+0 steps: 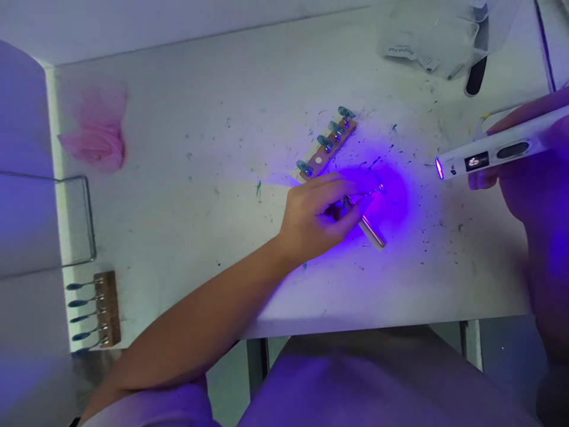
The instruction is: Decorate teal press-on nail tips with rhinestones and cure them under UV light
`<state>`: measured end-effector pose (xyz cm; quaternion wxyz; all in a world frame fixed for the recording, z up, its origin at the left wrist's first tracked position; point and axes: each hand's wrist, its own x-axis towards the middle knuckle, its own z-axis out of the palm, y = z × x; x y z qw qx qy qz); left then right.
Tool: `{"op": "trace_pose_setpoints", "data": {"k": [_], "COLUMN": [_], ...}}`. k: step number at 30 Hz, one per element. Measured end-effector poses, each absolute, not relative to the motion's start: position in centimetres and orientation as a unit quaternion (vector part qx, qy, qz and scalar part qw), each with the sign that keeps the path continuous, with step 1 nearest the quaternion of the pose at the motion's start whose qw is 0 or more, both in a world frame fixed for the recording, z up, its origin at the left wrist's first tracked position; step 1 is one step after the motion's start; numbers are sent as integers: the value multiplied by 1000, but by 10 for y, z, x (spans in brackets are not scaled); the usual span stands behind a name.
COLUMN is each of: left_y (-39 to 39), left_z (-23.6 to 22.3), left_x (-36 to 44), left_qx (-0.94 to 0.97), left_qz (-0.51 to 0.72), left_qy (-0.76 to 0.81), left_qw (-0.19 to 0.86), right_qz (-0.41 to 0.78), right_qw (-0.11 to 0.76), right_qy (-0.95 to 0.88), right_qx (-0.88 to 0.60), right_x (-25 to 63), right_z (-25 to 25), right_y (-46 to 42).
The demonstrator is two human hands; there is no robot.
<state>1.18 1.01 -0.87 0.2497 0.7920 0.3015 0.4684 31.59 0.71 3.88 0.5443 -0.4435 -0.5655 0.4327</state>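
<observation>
My right hand [528, 133] grips a white handheld UV lamp [502, 151] with a small lit display. Its glowing violet end points left, at my left hand [322, 210]. Thumb and fingers of the left hand are pinched around a small thin piece with a shiny end [381, 187], bathed in violet light; its kind cannot be made out. A silver rod [373, 231] sticks out below these fingers; whether it is held or lies on the table is unclear. Just behind the left hand, a wooden stand [331, 151] bears several dark green glittery nail tips [325, 142].
A second wooden stand [109, 308] with several nail tips sits at the left table edge, near a bent metal wire frame [91, 219]. A pink fabric flower [95, 139] lies far left. At back right are a clear plastic bag [433, 44] and a black nail file [476, 77].
</observation>
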Motion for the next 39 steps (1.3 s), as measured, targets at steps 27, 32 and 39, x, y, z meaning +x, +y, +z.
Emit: {"op": "trace_pose_setpoints", "data": {"k": [27,32,39], "left_y": [11,11,10], "left_z": [-10,-8,-7], "left_x": [11,12,12], "left_qx": [795,797,794], "left_qz": [467,463,461], "left_qy": [304,304,310], "left_qw": [240,241,248], "right_qz": [453,442,447], "right_qw": [549,549,540], "right_qy": [-532,-543,-551], "right_qx": [-458,-457,-452], "right_x": [310,314,314], "right_z": [40,39,40], "right_y": [2,2,5]}}
